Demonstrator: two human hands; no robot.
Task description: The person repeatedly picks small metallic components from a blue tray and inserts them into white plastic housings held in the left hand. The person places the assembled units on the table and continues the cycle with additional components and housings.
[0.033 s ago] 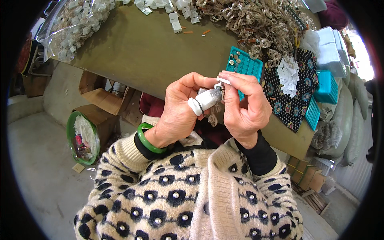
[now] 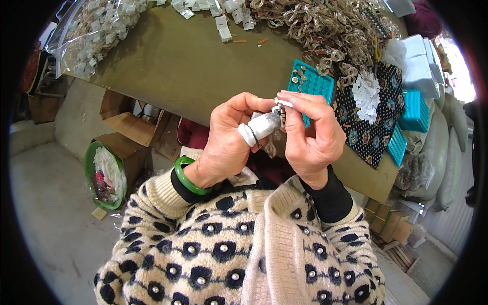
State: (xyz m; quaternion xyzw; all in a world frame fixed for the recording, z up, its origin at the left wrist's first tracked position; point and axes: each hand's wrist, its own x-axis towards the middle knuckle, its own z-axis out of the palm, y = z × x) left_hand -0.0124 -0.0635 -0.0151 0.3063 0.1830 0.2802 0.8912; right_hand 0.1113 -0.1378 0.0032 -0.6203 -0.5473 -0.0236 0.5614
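My left hand (image 2: 229,142) and my right hand (image 2: 310,137) meet just above my chest, at the near edge of the table. Together they pinch a small metal piece (image 2: 278,113) between their fingertips. One left-hand finger wears a grey and white wrapped guard (image 2: 262,127) that presses against the piece. The right thumb and forefinger close on the piece from the right, with a small white bit showing on top. A green bangle (image 2: 190,178) circles my left wrist.
On the olive table (image 2: 188,66) lie a teal compartment tray (image 2: 311,84), a heap of brownish loops (image 2: 325,25), a bag of small white parts (image 2: 96,30) and a black patterned cloth (image 2: 376,127). Cardboard boxes (image 2: 132,127) and a green basin (image 2: 104,175) stand on the floor to the left.
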